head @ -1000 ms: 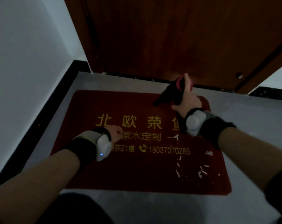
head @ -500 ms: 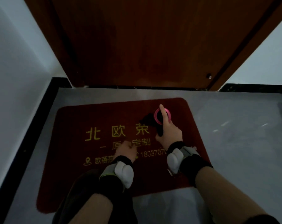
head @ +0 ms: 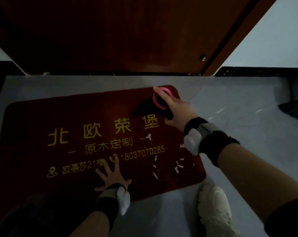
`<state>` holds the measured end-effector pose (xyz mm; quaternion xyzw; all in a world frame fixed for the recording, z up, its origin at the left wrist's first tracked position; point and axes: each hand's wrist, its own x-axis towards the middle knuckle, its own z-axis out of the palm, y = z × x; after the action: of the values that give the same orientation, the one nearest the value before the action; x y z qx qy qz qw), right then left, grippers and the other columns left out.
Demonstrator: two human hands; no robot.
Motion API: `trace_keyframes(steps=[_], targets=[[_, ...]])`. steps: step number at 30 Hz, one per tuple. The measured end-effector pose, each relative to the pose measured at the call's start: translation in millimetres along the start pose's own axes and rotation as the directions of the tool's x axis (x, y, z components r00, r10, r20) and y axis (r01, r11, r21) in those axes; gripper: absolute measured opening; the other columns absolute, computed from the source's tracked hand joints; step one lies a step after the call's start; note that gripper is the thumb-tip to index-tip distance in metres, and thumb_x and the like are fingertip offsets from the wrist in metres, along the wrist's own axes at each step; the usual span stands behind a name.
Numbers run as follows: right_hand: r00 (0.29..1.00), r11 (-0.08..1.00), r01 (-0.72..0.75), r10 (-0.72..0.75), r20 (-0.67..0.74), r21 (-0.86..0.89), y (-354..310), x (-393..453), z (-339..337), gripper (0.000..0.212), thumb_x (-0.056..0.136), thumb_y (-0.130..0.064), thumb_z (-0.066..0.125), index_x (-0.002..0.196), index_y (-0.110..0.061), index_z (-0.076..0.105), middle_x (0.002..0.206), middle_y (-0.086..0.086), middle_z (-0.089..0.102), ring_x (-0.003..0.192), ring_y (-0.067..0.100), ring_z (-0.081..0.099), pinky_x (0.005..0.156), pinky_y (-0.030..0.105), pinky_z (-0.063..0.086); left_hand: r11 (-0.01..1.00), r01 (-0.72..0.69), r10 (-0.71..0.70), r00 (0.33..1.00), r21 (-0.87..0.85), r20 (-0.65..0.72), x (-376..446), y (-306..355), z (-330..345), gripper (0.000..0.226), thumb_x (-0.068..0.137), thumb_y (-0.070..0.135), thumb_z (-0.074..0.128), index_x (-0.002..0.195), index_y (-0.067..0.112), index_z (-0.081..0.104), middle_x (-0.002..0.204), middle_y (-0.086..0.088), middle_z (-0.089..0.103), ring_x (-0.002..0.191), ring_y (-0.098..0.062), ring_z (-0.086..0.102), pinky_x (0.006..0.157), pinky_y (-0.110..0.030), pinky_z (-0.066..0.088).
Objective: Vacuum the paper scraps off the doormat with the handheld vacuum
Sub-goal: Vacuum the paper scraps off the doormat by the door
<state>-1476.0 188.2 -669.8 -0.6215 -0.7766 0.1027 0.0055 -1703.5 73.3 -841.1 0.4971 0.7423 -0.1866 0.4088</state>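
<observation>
A dark red doormat with yellow lettering lies on the grey floor before a wooden door. My right hand grips a black handheld vacuum with a pink ring, held over the mat's far right corner, its nozzle pointing left onto the mat. My left hand presses flat on the mat's near edge with its fingers spread. White paper scraps lie scattered on the mat's near right part, between the two hands. One more scrap sits nearer the vacuum.
The brown door closes off the far side, with a black threshold. A white wall and black skirting stand at the right. My white shoe rests on the grey floor beside the mat's near right corner. A dark object lies at far right.
The view tilted down and closer to the mat. My left hand moved toward the near edge and spread flat. My right hand carried the vacuum to the mat's far right corner.
</observation>
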Motion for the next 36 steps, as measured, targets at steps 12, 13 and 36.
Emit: trace_keyframes(steps=[12, 13, 36], targets=[[0.815, 0.786, -0.535, 0.576, -0.055, 0.311, 77, -84, -1, 0.115, 0.074, -0.006, 0.072, 0.147, -0.042, -0.009, 0.082, 0.007, 0.052, 0.070, 0.031, 0.057, 0.063, 0.037, 0.048, 0.999, -0.024, 0.025, 1.000, 0.026, -0.013, 0, -2, 2, 0.111, 0.076, 0.049, 0.071, 0.143, 0.046, -0.018, 0.150, -0.004, -0.036, 0.140, -0.041, -0.022, 0.100, -0.073, 0.025], [0.777, 0.738, -0.562, 0.626, -0.067, 0.374, 71, -93, 7, 0.116, 0.074, -0.006, 0.072, 0.147, -0.042, -0.009, 0.081, 0.006, 0.052, 0.068, 0.029, 0.056, 0.062, 0.036, 0.047, 0.999, -0.031, 0.032, 0.999, 0.027, -0.013, 2, -3, 2, 0.111, 0.076, 0.049, 0.071, 0.143, 0.046, -0.017, 0.150, -0.004, -0.035, 0.140, -0.041, -0.022, 0.101, -0.073, 0.024], [0.583, 0.602, -0.672, 0.789, -0.193, 0.432, 81, -125, 11, 0.110, 0.076, -0.014, 0.072, 0.150, -0.039, -0.004, 0.086, 0.006, 0.054, 0.069, 0.022, 0.047, 0.063, 0.032, 0.040, 0.999, -0.027, 0.029, 0.999, 0.043, -0.040, 9, -5, 8, 0.111, 0.076, 0.048, 0.072, 0.144, 0.043, -0.016, 0.153, -0.006, -0.029, 0.140, -0.044, -0.019, 0.107, -0.067, 0.022]])
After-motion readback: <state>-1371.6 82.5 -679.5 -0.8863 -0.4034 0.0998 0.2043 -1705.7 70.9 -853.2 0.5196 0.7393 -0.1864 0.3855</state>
